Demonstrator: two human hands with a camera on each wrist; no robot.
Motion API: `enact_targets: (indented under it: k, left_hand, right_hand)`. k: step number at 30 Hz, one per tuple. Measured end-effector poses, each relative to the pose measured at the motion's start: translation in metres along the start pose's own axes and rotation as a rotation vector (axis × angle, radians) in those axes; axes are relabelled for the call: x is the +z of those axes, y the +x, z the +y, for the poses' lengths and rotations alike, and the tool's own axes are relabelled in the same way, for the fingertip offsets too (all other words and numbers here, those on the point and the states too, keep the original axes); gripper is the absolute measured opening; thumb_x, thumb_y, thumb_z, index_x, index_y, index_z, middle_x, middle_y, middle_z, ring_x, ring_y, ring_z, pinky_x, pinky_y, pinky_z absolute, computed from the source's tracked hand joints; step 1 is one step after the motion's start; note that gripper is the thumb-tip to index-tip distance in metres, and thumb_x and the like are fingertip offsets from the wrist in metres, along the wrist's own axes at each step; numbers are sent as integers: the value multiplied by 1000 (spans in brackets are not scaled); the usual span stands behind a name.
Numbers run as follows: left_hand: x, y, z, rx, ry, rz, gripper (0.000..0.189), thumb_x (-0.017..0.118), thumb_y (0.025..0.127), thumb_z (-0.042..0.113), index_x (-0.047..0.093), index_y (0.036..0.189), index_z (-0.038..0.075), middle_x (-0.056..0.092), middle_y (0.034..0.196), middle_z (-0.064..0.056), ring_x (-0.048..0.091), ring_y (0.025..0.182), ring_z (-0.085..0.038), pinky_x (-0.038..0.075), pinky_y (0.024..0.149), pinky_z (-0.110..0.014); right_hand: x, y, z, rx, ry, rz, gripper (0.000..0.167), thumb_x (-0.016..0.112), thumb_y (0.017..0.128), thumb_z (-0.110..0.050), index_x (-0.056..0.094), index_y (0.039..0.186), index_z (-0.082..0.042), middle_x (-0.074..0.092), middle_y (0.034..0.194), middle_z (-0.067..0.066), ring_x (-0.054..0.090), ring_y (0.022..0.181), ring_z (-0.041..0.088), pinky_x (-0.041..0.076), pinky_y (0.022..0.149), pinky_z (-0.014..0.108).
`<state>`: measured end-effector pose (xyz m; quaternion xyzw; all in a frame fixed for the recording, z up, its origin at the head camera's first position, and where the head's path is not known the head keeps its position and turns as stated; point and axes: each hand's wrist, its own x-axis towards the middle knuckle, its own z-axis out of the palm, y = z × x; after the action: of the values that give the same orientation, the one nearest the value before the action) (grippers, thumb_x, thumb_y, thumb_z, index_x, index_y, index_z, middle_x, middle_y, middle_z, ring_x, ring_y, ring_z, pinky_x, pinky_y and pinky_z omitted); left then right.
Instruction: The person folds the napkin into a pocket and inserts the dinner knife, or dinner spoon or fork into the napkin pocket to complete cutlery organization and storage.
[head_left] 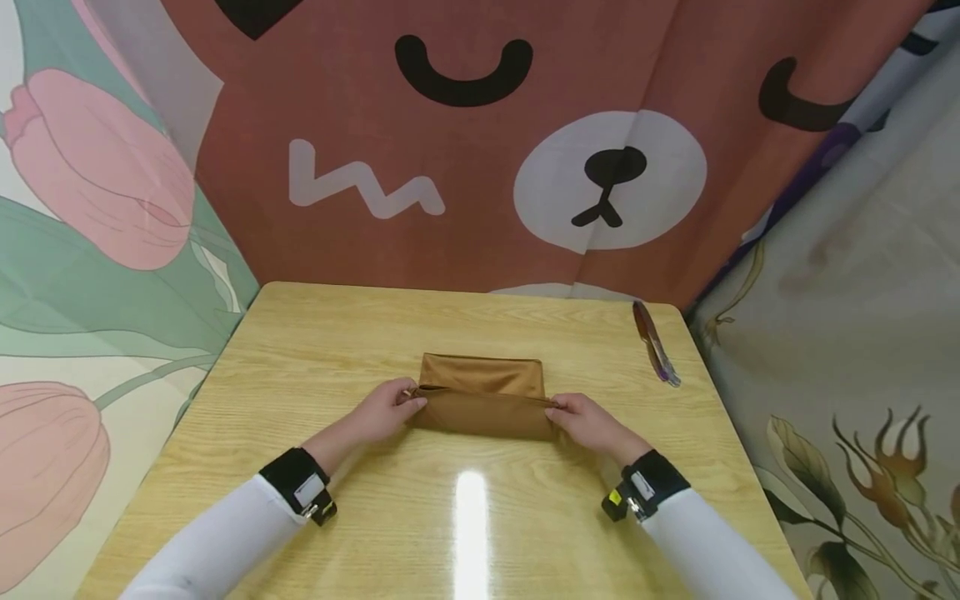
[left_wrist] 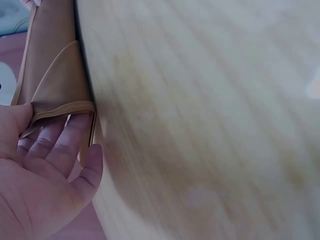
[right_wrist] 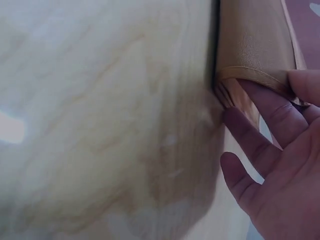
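A brown folded cloth (head_left: 483, 415) with stitched, hemmed edges lies across the middle of the table. Its near part is folded over toward the far side, and a shinier inner face (head_left: 480, 374) shows behind the fold. My left hand (head_left: 386, 409) pinches the left end of the fold. In the left wrist view, the thumb lies on top of the cloth (left_wrist: 62, 82) and several fingers reach under its hem. At the right end, my right hand (head_left: 588, 423) grips the fold the same way, its fingers tucked beneath the hem (right_wrist: 255, 75) in the right wrist view.
A slim brown-and-clear item (head_left: 655, 343) lies at the table's far right corner. The wood-grained table (head_left: 322, 333) meets a printed curtain (head_left: 360, 250) at its back edge. Patterned cloth hangs along both sides, and a bright reflection shows near the front.
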<state>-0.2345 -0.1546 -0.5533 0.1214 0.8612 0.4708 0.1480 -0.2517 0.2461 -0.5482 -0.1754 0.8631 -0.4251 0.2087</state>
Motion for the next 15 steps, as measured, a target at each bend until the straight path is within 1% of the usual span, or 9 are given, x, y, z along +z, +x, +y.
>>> enact_targets:
  k: [1, 3, 6, 9, 11, 15]
  left_hand:
    - [-1, 2, 0, -11, -21, -6, 19, 61, 105, 24, 57, 94, 9, 45, 60, 4, 43, 49, -10, 38, 46, -22]
    - [-3, 5, 0, -30, -28, -10, 23, 61, 105, 24, 54, 90, 9, 44, 62, 4, 43, 51, -10, 38, 48, -23]
    - [-4, 11, 1, -53, 3, -1, 28, 60, 105, 26, 51, 84, 10, 42, 63, 4, 41, 53, -11, 38, 51, -24]
    - [-4, 16, 3, -74, 45, 10, 33, 61, 105, 26, 48, 78, 12, 40, 62, 4, 39, 54, -11, 37, 54, -26]
    - [-4, 19, 3, -91, 66, 14, 36, 61, 104, 26, 46, 74, 14, 39, 62, 5, 39, 54, -11, 37, 56, -26]
    - [-4, 23, 3, -140, 73, 2, 39, 61, 104, 25, 44, 70, 15, 39, 60, 4, 39, 53, -12, 36, 56, -27]
  right_hand:
    - [-1, 3, 0, 0, 8, 1, 31, 53, 108, -23, 52, 81, -6, 43, 67, -3, 41, 57, 10, 39, 56, 25]
    - [-2, 8, -1, 10, 26, 0, 31, 53, 107, -21, 52, 81, -4, 44, 68, -1, 42, 57, 12, 39, 56, 25]
    - [-4, 16, 0, 39, 37, 0, 31, 53, 107, -19, 54, 82, -2, 47, 68, 0, 44, 59, 13, 39, 57, 26]
    - [-4, 22, 1, 77, 17, -7, 29, 52, 107, -18, 56, 82, -3, 46, 69, -1, 44, 60, 13, 39, 57, 26]
    - [-4, 26, 0, 94, -18, 0, 30, 53, 106, -18, 55, 80, -5, 44, 68, -3, 43, 59, 12, 37, 57, 25]
    - [-2, 32, 0, 111, -49, 17, 31, 55, 105, -19, 55, 77, -8, 44, 66, -4, 43, 59, 12, 36, 57, 25]
